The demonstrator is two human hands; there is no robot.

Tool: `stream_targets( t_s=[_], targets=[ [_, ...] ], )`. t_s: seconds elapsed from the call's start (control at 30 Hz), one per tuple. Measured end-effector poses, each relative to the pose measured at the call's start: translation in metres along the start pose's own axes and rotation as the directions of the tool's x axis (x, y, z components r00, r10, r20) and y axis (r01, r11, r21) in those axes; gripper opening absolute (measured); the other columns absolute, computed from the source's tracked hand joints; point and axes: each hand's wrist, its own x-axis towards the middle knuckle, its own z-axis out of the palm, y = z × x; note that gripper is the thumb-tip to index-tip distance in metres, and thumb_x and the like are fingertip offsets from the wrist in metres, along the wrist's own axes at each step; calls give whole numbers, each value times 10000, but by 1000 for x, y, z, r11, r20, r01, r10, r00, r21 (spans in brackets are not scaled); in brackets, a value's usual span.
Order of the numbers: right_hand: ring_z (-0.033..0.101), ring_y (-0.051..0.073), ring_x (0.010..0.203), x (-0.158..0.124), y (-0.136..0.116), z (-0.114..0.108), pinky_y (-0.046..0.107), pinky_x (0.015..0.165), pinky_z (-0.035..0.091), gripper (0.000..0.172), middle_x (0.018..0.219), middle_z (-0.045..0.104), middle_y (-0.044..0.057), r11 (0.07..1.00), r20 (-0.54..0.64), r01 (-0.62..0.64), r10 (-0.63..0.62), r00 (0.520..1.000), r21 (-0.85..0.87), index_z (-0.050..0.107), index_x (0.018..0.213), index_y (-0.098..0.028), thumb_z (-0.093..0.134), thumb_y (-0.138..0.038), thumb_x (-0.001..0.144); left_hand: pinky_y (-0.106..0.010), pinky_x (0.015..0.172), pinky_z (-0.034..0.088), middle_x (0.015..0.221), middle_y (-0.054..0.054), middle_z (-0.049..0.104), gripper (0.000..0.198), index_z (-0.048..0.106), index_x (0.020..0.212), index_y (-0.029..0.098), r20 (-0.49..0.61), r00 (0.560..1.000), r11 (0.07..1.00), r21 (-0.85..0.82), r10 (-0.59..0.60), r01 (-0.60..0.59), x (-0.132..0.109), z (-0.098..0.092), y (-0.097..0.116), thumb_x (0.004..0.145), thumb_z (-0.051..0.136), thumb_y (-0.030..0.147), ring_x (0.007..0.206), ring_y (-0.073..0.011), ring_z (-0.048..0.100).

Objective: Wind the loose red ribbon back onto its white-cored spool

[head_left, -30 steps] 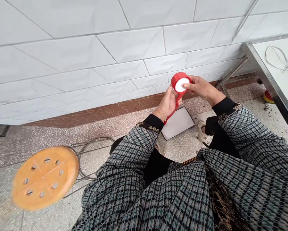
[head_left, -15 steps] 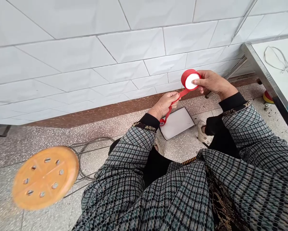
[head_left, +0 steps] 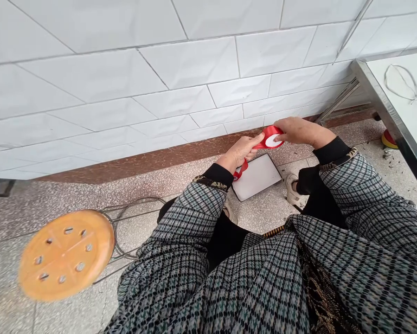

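My right hand (head_left: 300, 131) is closed round a roll of red ribbon (head_left: 271, 131) with a white side, its thumb resting on the white face. My left hand (head_left: 241, 150) pinches the red ribbon close to the roll, so the two hands nearly meet. Below the left hand a loose ribbon end (head_left: 242, 169) hangs in a curl, and a small coil shows at its bottom. Under the hands, a flat white tray-like panel (head_left: 259, 177) with a dark edge lies on the floor between my shoes.
To the left stands a round orange stool (head_left: 67, 255) with holes in its seat and thin metal legs. A metal-edged table (head_left: 391, 104) at the right carries a white cable (head_left: 403, 83). A white tiled wall (head_left: 194, 60) rises in front.
My right hand has brought the roll down and leftward to my left hand. The stretch of ribbon between the hands has shortened.
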Motion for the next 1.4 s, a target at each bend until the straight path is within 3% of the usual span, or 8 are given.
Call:
stream_targets(
  t_s=[0.17,0.37,0.6,0.73,0.83,1.03,1.2,1.4],
  targets=[
    [763,349,1187,-3,-30,5,380,858,496,290,1315,797,226,970,56,39,-26,998,-239,746,1348,-74,674,-204,1099,-246,459,50,560,86,297,622,471,692,227,-3,1000,1000,5,-3,3,3,2,-8,954,755,714,442,-43,133],
    [780,365,1186,-3,-50,7,372,842,505,338,1344,784,257,941,60,26,-6,998,-338,730,1410,-46,674,-203,1116,-235,467,56,542,100,274,624,422,681,231,-27,996,996,-31,-85,84,11,4,-16,964,791,647,446,-42,136],
    [676,375,1200,26,-29,9,394,937,467,206,1210,808,221,963,-32,163,-174,984,-213,824,1169,-95,819,-173,979,-209,440,65,516,114,299,441,509,787,232,-93,983,952,-276,-161,130,9,5,-13,1037,718,529,405,-42,146],
    [621,317,1045,44,-5,10,415,966,441,163,1068,791,138,983,-179,183,-184,966,-25,830,1111,-165,794,-210,958,-198,433,88,528,123,312,461,514,793,221,-139,981,927,-367,-133,74,5,1,-9,1020,725,563,407,-32,152],
    [601,303,1013,49,1,8,415,944,443,171,1039,780,121,965,-149,257,-246,958,55,833,1107,-190,813,-233,943,-207,429,79,535,121,309,525,497,766,220,-120,985,925,-373,-124,71,2,-1,-9,1007,726,627,414,-32,149],
    [580,331,1074,51,-22,6,412,915,412,39,1013,801,133,945,-74,307,-316,946,-117,811,955,-197,831,-173,932,-198,439,61,529,124,268,562,488,745,220,-126,987,955,-290,-102,62,-1,-6,-16,995,739,656,421,-34,141],
    [572,348,1103,53,-45,7,425,920,387,85,990,804,148,922,-31,322,-336,941,-217,782,863,-181,837,-155,921,-205,446,52,530,126,261,592,518,748,219,-120,980,955,-272,-158,121,-2,-11,-23,910,820,701,425,-31,132],
    [570,330,1061,61,-42,9,414,893,416,99,990,767,148,952,-89,306,-306,948,-12,778,914,-174,834,-256,915,-199,431,93,544,123,275,556,488,767,230,-126,981,912,-401,-146,84,-10,-5,-12,969,746,680,429,-35,129]
  ],
)
